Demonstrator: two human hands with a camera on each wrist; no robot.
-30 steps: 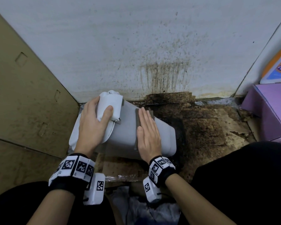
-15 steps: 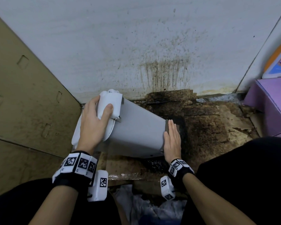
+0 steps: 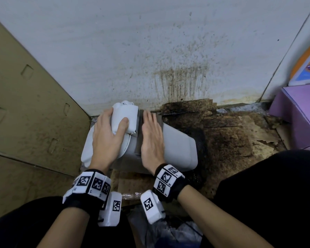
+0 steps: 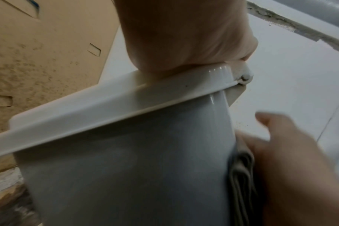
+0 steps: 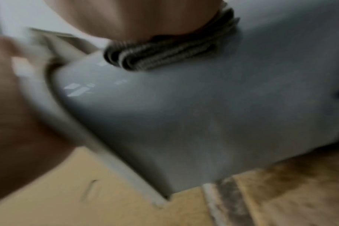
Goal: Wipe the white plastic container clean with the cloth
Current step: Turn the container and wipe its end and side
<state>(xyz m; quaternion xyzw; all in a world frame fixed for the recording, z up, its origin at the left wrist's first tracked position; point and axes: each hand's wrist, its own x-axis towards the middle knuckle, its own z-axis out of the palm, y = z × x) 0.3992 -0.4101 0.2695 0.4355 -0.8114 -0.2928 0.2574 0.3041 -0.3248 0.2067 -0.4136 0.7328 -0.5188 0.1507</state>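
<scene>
Fingers of right hand (image 3: 151, 140) lie straight, pressing folded cloth (image 5: 164, 56) flat on white plastic container (image 3: 177, 149); left hand (image 3: 106, 140) fingers curl round its lid end at 10 o'clock; container lies on its side on filthy cardboard (image 3: 231, 140), base toward 4 o'clock; risks, as I judge: cloth slips out from under the palm, base rolls into grime, lid pops under the grip.

Container (image 4: 126, 168) smooth, glossy plastic, catching highlights; cloth (image 5: 164, 53) ribbed, matt, folded fabric; side panel (image 3: 25, 104) matt cardboard, speckled; floor sheets (image 3: 231, 136) rough, stained, peeling cardboard.
</scene>
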